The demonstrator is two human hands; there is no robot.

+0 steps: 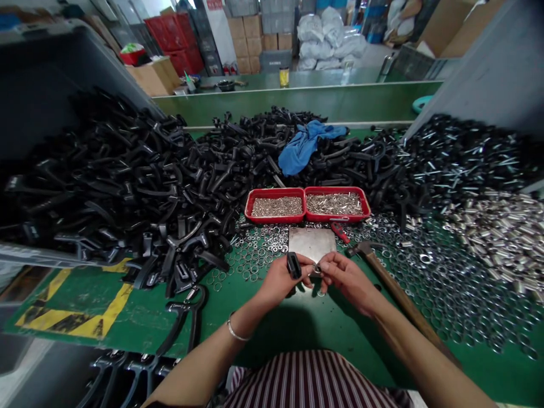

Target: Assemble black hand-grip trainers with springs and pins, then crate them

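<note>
My left hand (280, 279) is closed around a small black plastic part (293, 264), held upright near the table's front. My right hand (345, 276) pinches a small metal ring or pin (317, 270) right against that part. Both hands meet just in front of a flat steel plate (312, 243) lying on the green table (297, 323). A wooden-handled hammer (391, 286) lies to the right of my right hand, its head near the plate.
Two red trays (306, 204) of small metal pieces sit behind the plate. A big heap of black plastic handles (140, 181) fills the left and back, with a blue cloth (304, 144) on it. Loose washers (433, 272) and metal sleeves (497, 226) cover the right.
</note>
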